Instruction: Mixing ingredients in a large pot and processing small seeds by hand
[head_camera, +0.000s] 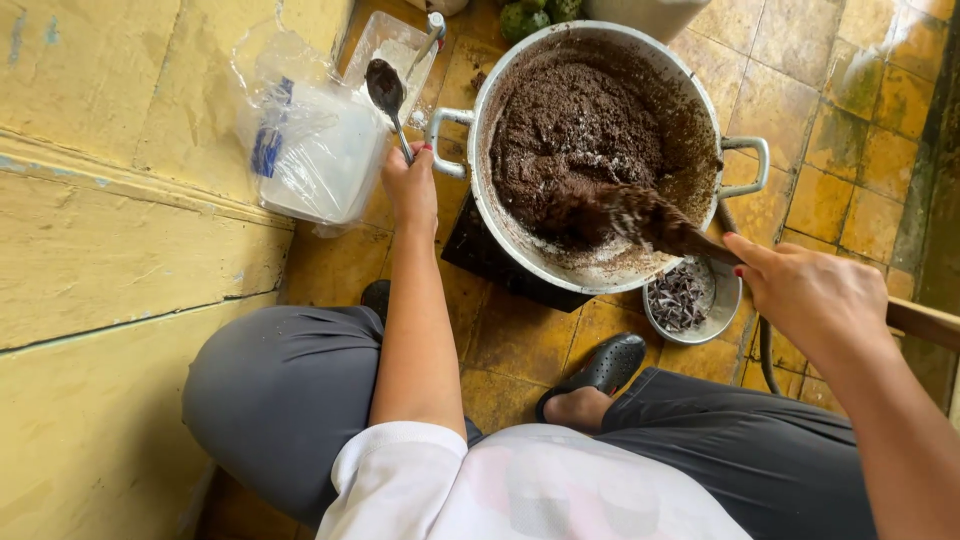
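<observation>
Left hand (410, 187) fingers closed around spoon (388, 92) handle; right hand (812, 297) grips wooden paddle (640, 217) handle, blade in pot (480, 110) mixture.

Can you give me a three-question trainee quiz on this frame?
1. True or false: the left hand holds a spoon.
2. What does the right hand grip? A) wooden paddle B) knife C) cup
3. Fill in: the small bowl sits beside the big ____.

Key: 1 true; 2 A; 3 pot, full of brown mix.
</observation>
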